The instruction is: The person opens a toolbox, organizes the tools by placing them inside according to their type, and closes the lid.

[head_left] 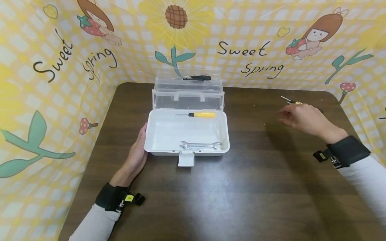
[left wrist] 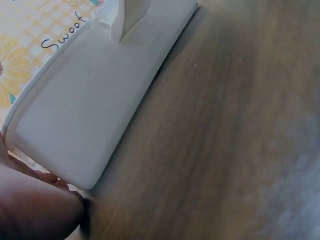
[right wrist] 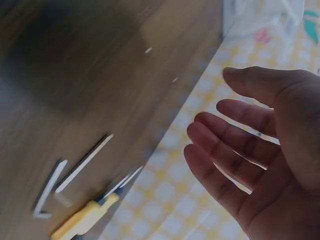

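"Toward the far edge of the dark wood-grain tabletop [head_left: 256,180], what stands there?"

"A white rectangular plastic toolbox [head_left: 169,129], its clear hinged lid [head_left: 188,102] raised and tipped back, rising past that edge in front of the yellow gingham cloth [head_left: 250,21]. Its white front latch [head_left: 186,160] hangs down."

"Where is there room to move?"

"A broad stretch of wood lies between the toolbox and the right hand [head_left: 312,120], and more runs from the latch toward the person. The right hand is near the table's right edge."

"What are its fingers doing?"

"Spread and lightly bent, thumb apart, holding nothing. The right wrist view shows them apart from the yellow-handled screwdrivers [right wrist: 82,219], silver L-shaped metal bar [right wrist: 47,192] and straight silver metal bar [right wrist: 85,162] on the table. Those are somewhat blurred."

"And the left hand [head_left: 136,157]?"

"Flat against the toolbox's left end, fingers extended along the wall and touching it. The box hides part of them."

"What lies inside?"

"A yellow-and-black screwdriver [head_left: 206,114] by the back wall, and silver open-ended wrenches [head_left: 200,146] along the front one. Black-handled screwdrivers [head_left: 205,78] sit up in the lid. Neither hand touches any of these."
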A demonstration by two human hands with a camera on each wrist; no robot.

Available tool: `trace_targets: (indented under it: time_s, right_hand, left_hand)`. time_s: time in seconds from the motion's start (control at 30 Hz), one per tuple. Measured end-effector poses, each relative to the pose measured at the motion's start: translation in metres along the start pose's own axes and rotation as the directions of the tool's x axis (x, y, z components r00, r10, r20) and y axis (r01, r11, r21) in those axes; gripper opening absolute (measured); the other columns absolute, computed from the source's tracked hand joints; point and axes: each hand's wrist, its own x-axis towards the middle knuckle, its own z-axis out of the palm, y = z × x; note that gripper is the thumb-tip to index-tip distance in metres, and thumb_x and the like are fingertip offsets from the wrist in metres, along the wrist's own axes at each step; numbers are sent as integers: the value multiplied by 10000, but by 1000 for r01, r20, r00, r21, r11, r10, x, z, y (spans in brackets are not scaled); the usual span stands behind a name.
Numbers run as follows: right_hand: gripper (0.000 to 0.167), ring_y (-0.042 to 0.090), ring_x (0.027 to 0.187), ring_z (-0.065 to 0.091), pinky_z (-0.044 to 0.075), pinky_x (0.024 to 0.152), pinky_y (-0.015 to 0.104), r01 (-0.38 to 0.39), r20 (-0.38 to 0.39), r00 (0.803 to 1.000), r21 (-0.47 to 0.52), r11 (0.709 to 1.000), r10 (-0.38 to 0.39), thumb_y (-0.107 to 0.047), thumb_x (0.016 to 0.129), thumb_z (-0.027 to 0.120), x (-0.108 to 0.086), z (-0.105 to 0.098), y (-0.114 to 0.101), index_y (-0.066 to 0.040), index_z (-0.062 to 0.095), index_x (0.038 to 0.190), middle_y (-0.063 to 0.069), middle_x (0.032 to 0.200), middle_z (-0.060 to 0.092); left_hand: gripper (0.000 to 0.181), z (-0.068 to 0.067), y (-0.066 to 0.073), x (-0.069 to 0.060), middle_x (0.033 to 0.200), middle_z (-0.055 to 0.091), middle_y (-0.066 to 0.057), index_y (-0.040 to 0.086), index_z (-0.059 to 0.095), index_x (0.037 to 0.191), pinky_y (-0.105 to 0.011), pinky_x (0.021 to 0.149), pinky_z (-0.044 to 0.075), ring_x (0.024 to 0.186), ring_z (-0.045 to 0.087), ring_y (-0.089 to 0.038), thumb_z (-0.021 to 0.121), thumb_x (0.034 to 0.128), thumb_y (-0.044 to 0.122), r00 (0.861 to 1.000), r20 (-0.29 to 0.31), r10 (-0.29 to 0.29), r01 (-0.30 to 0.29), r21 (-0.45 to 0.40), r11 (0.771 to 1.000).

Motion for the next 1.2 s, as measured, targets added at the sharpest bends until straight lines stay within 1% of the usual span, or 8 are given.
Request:
trace_targets:
  time_s: [0.13, 0.23, 0.37, 0.53, 0.73, 0.83, 1.0, 1.2]
  right_hand:
    - [366, 395, 899, 738, 588, 705, 576, -63, 23, 998, -8, 998, 63, -132, 870, 886, -6, 3, 18, 28, 753, 1171, 231, 1049, 756]
    - [400, 448, 949, 726, 578, 750, 616, -98, 53, 994, -14, 995, 99, -131, 881, 874, -9, 7, 30, 59, 734, 1204, 274, 1096, 742]
    - [423, 498, 999, 704, 557, 806, 653, -124, 101, 987, 1, 992, 124, -96, 889, 852, -13, 14, 46, 103, 702, 1231, 310, 1141, 724]
    - [421, 519, 1032, 691, 543, 838, 671, -171, 166, 972, 17, 985, 166, -89, 886, 838, -18, 19, 58, 121, 690, 1220, 326, 1148, 720]
    - [354, 493, 973, 710, 549, 793, 669, -196, 209, 958, -10, 980, 194, -111, 898, 833, -20, 26, 67, 79, 722, 1176, 282, 1060, 752]
    - [314, 479, 936, 719, 563, 757, 649, -191, 208, 960, -11, 982, 189, -109, 905, 830, -22, 32, 71, 62, 742, 1153, 260, 1027, 762]
    - [259, 447, 873, 730, 568, 731, 629, -167, 163, 973, 2, 986, 165, -64, 886, 827, -24, 40, 75, 72, 759, 1096, 251, 962, 767]
    - [215, 416, 817, 739, 573, 708, 603, -156, 115, 981, 8, 988, 154, -14, 853, 837, -25, 46, 79, 93, 760, 1023, 247, 899, 765]
  left_hand:
    - [698, 0, 1, 1, 1787, 28, 54, 220, 36, 1721, -446, 1325, 56, 1625, 39, -124, 205, 1135, 560, 1000, -4, -6, 6, 7, 1000]
    - [701, 0, 2, 1, 1787, 28, 56, 223, 38, 1722, -445, 1325, 58, 1624, 41, -123, 206, 1134, 565, 1000, -8, -10, 10, 8, 1000]
    - [699, 1, 2, 2, 1787, 32, 50, 216, 44, 1722, -446, 1325, 63, 1624, 49, -128, 202, 1135, 562, 1000, -11, -10, 10, 10, 1000]
    - [674, 1, 3, 3, 1786, 28, 61, 228, 38, 1721, -436, 1325, 68, 1623, 46, -117, 188, 1143, 540, 1000, -10, -20, 20, 22, 1000]
    - [677, 0, 3, 1, 1787, 20, 64, 234, 37, 1721, -439, 1326, 59, 1628, 31, -121, 191, 1141, 547, 1000, -9, -29, 29, 17, 999]
    - [685, 0, 3, 0, 1786, 21, 66, 234, 37, 1721, -438, 1326, 60, 1628, 33, -120, 197, 1137, 556, 1000, -7, -28, 28, 16, 999]
    - [699, 0, 3, -1, 1787, 16, 62, 235, 31, 1721, -446, 1326, 56, 1628, 34, -129, 204, 1132, 568, 1000, -6, -25, 26, 15, 1000]
    - [690, -1, 2, -1, 1787, 22, 56, 227, 34, 1721, -444, 1326, 64, 1626, 43, -128, 197, 1137, 554, 1000, -8, -27, 27, 10, 1000]
